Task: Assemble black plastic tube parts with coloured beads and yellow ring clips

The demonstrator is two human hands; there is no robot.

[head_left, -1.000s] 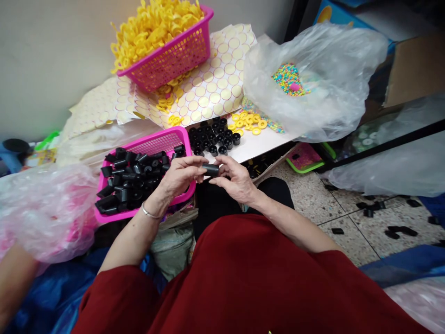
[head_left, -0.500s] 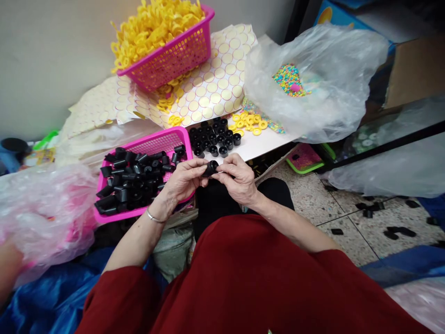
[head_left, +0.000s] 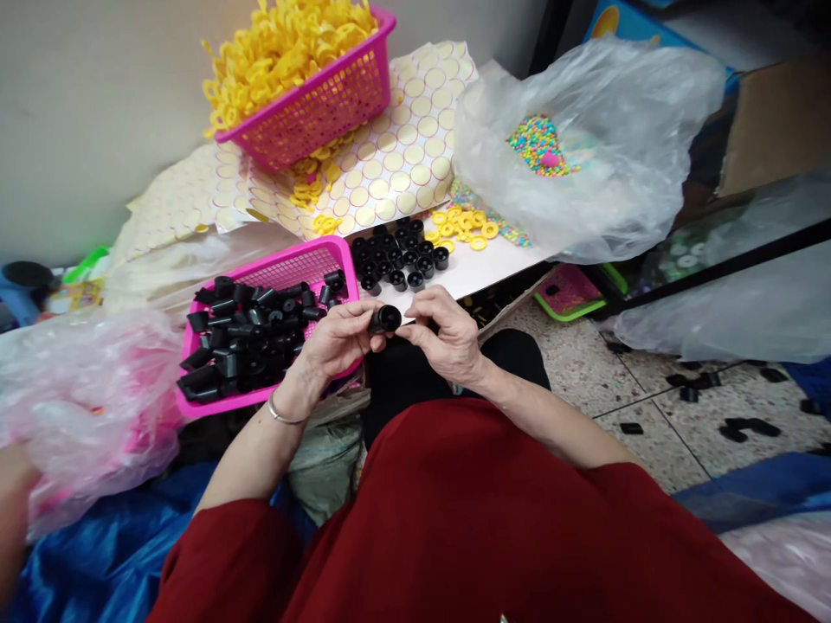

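My left hand (head_left: 341, 337) is closed round a small black plastic cup (head_left: 388, 319), its open end tilted up towards me and to the right. Just right of the cup's rim, my right hand (head_left: 445, 333) is pinched, thumb against forefinger; whatever is between the fingertips is too small to make out. Left of my hands, a pink basket (head_left: 347, 260) holds many black plastic cylinders (head_left: 250, 333). More black cups (head_left: 402, 255) stand close together on the white tabletop (head_left: 493, 275), open ends up, beside loose yellow rings (head_left: 464, 227).
A pink basket (head_left: 325, 121) heaped with yellow rings stands at the back on sheets of round stickers (head_left: 396, 164). To the right lies a clear plastic bag (head_left: 623, 164) with colourful beads (head_left: 542, 145). Black pieces (head_left: 746, 428) lie on the floor. Another person's arm (head_left: 14, 502) shows far left.
The black cup in my left hand has turned, so its open end faces me more. My right fingers have drawn slightly away from its rim.
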